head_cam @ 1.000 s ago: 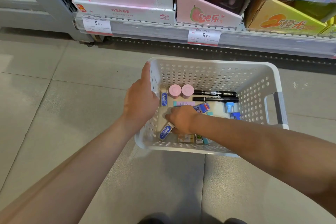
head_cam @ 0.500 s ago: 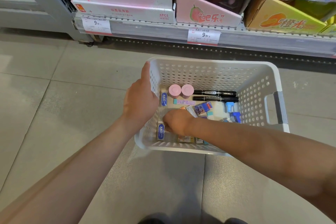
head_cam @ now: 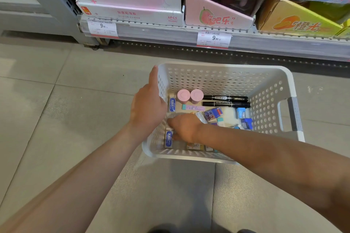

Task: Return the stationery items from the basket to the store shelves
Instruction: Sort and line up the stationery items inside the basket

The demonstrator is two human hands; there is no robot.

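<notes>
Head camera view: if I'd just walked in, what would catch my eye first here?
Probably the white basket on the floor tiles, with two pink tubs and two black markers inside along its far wall. Next, the hands: the left hand rests on the basket's left wall, while the right hand reaches in among the erasers. Behind, the shelf carries pink and orange boxes.

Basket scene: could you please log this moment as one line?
left hand: steadies white basket by its left wall | right hand: inside, fingers reaching blue-labelled eraser, grasp unclear | markers, pink tubs: in basket
</notes>
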